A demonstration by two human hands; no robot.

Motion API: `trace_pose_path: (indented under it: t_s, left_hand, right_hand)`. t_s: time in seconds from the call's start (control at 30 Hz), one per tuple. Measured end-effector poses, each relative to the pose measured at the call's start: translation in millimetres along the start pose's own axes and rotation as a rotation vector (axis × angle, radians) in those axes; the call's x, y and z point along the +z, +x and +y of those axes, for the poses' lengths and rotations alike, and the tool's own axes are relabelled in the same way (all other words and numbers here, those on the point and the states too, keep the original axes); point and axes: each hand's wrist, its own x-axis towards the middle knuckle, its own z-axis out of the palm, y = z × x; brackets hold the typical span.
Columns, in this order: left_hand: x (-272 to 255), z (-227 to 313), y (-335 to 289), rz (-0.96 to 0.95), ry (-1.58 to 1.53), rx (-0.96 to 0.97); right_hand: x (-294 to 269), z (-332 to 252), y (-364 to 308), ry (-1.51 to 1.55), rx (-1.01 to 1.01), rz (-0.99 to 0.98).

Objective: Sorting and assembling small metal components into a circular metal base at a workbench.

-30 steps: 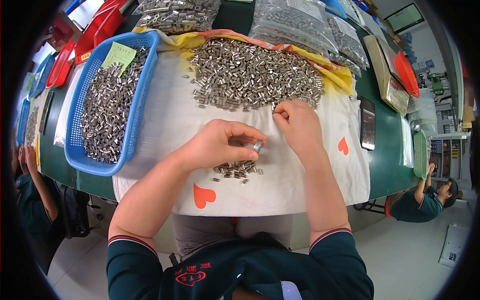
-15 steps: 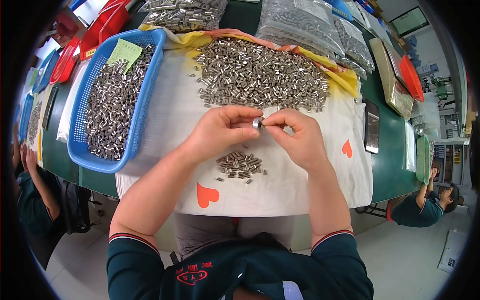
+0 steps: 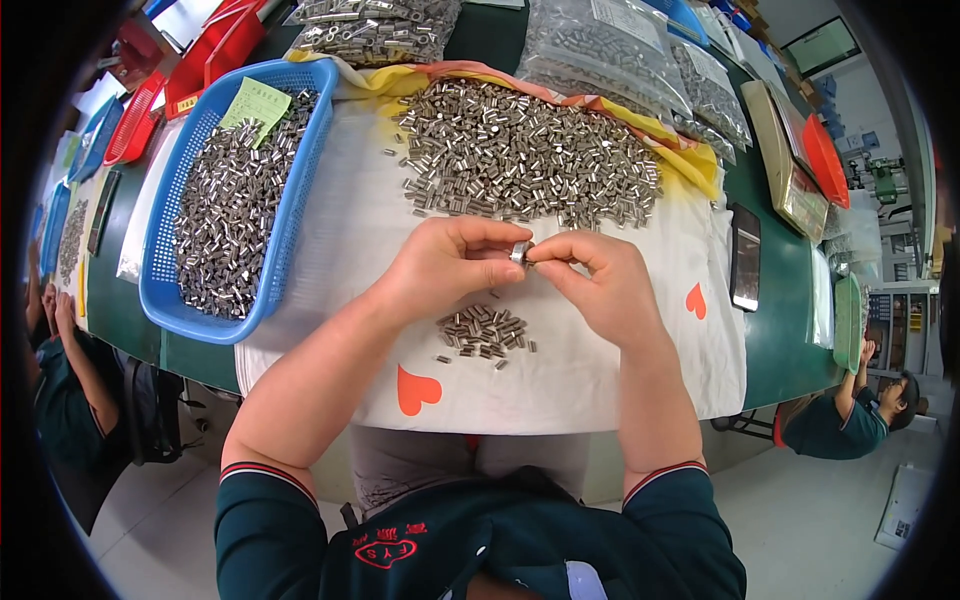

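Observation:
Between the thumb and fingers of my left hand (image 3: 432, 268) is a short silver metal ring (image 3: 518, 252), held on edge above the cloth. My right hand (image 3: 605, 285) is closed in a pinch right against the ring's right side; whatever its fingertips hold is too small and covered to make out. Below my hands lies a small heap of short metal cylinders (image 3: 482, 330), with a few loose ones around it. Beyond my hands spreads a much larger pile of the same cylinders (image 3: 530, 150). Both heaps rest on a white cloth (image 3: 350, 220) with orange hearts.
A blue basket (image 3: 152, 270) full of metal cylinders stands at the left, a green slip (image 3: 255, 108) on top. Bags of metal parts (image 3: 600, 50) line the back. A phone (image 3: 745, 257) lies at right. Co-workers sit at left and right (image 3: 850, 420).
My hands stay together at the ring, the fingers shifting only slightly. The whole view has moved a little; the heaps look the same.

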Motion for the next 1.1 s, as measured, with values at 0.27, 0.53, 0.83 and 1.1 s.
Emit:
trace_pose_path:
  t_s: [0.27, 0.53, 0.83, 1.1]
  left_hand:
    - [2, -4, -2, -0.077, 0.034, 0.021]
    - [9, 8, -9, -0.260, 0.417, 0.020]
    - [7, 5, -5, -0.237, 0.372, -0.009]
    - [3, -1, -1, -0.174, 0.100, -0.032]
  right_hand:
    - [-16, 12, 9, 0.229, 0.256, -0.102]
    - [2, 33, 16, -0.514, 0.040, 0.224]
    - [3, 38, 17, -0.639, 0.038, 0.250]
    - [-2, 27, 16, -0.492, -0.104, 0.324]
